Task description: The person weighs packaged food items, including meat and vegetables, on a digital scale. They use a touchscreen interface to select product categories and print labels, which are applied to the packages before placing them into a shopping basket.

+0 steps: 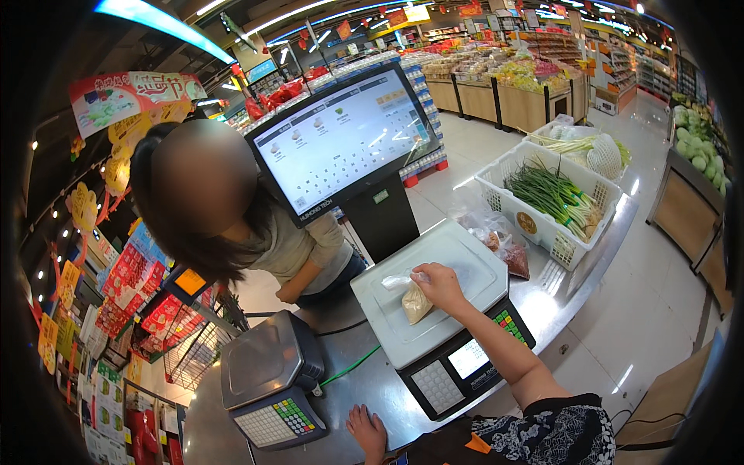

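Note:
My right hand [440, 286] grips the gathered neck of a small clear plastic bag [417, 304] with a pale, cream-coloured filling. The bag is over the grey platter [378, 308] of an electronic label scale; whether it bears its full weight there I cannot tell. Below the platter are a lit display [468, 358], a grey key block [437, 386] and green keys [511, 328], partly hidden by my forearm. My left hand [367, 431] rests palm down on the metal counter [349, 389], fingers slightly apart, holding nothing. A touchscreen monitor [349, 139] rises behind the platter on a black post.
A second scale [270, 372] stands to the left, with a green cable [351, 367] beside it. Bagged goods [514, 258] and a white plastic crate [535, 224] of green onions [552, 197] are at the right. A person [302, 261] stands across the counter, near a shopping cart [195, 349].

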Demonstrator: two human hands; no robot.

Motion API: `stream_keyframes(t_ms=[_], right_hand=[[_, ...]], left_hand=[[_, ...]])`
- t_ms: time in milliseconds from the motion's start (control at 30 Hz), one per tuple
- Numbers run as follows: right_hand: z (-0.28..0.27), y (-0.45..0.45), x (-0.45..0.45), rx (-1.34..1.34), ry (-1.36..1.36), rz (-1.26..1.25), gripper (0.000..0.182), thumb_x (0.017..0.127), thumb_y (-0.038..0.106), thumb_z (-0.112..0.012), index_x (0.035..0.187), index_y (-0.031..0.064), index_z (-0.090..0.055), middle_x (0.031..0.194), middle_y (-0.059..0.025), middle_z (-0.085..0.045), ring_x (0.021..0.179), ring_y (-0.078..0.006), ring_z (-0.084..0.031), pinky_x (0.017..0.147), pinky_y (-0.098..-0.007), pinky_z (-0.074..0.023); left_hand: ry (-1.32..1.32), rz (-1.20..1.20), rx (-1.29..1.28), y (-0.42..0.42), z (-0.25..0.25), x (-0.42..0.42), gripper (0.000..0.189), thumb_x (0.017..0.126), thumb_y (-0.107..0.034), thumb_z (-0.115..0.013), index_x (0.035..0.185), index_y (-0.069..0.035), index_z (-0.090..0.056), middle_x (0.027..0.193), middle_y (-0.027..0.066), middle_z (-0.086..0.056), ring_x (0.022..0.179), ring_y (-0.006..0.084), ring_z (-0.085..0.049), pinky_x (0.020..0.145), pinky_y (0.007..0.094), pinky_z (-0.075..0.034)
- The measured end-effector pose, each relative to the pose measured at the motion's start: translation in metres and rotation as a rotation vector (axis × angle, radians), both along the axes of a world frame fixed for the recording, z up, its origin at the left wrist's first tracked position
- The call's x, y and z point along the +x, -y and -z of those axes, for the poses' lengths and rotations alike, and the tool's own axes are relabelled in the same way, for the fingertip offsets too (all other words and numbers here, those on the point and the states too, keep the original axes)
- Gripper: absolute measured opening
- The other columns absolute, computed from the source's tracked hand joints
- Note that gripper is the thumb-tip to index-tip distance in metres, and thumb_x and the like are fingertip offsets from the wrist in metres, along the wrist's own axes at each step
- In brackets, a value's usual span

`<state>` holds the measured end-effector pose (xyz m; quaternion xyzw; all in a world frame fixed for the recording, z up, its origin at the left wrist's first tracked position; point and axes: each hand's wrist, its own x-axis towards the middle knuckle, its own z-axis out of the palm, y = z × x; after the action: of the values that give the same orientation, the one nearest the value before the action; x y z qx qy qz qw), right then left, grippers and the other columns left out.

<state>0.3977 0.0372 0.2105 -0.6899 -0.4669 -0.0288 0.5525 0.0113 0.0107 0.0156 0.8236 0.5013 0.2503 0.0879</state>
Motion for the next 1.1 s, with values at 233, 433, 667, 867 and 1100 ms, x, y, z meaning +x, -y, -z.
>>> stream_keyframes(t_ms=[233,433,667,867,1100], right_hand=[[0.004,-0.007,0.013,0.021,-0.003,0.040,0.020,0.084,0.022,-0.065,0.092,0.0036,-0.067,0.080,-0.0147,-0.063,0.073,-0.0327,-0.062,0.067,-0.0402,-0.0495],[0.001,0.006,0.022,-0.127,0.059,0.014,0.027,0.083,0.025,-0.066,0.100,0.0040,-0.064,0.086,-0.0163,-0.063,0.079,-0.0343,-0.062,0.070,-0.0411,-0.0505],[-0.020,0.026,0.021,-0.203,0.258,0.056,0.040,0.080,0.031,-0.069,0.109,0.0056,-0.061,0.091,-0.0156,-0.062,0.083,-0.0347,-0.062,0.071,-0.0421,-0.0509],[-0.003,0.003,0.022,-0.272,0.303,-0.043,0.029,0.081,0.021,-0.066,0.106,0.0073,-0.060,0.088,-0.0147,-0.060,0.078,-0.0346,-0.061,0.069,-0.0423,-0.0506],[-0.031,-0.029,-0.030,-0.054,0.089,-0.315,0.014,0.082,0.015,-0.062,0.095,0.0097,-0.064,0.079,-0.0150,-0.060,0.073,-0.0352,-0.060,0.070,-0.0416,-0.0498]], left_hand=[[-0.102,0.026,0.109,0.004,-0.008,0.001,0.039,0.087,-0.018,-0.055,0.122,0.000,-0.054,0.128,0.0222,-0.051,0.121,0.0391,-0.044,0.104,0.0525,-0.028],[-0.117,0.054,0.083,0.002,-0.014,0.005,0.038,0.090,-0.016,-0.054,0.123,0.002,-0.054,0.125,0.0249,-0.053,0.118,0.0398,-0.046,0.103,0.0488,-0.032],[-0.091,-0.013,0.049,0.011,-0.031,0.014,0.038,0.090,-0.016,-0.053,0.123,0.001,-0.054,0.126,0.0244,-0.052,0.118,0.0400,-0.046,0.102,0.0472,-0.033],[-0.110,-0.015,-0.002,0.014,-0.039,0.016,0.039,0.089,-0.017,-0.054,0.125,0.000,-0.054,0.127,0.0222,-0.051,0.118,0.0380,-0.046,0.102,0.0463,-0.034],[-0.105,-0.026,0.075,0.008,-0.031,0.011,0.041,0.087,-0.020,-0.057,0.122,-0.001,-0.054,0.123,0.0206,-0.054,0.115,0.0374,-0.049,0.097,0.0489,-0.036]])
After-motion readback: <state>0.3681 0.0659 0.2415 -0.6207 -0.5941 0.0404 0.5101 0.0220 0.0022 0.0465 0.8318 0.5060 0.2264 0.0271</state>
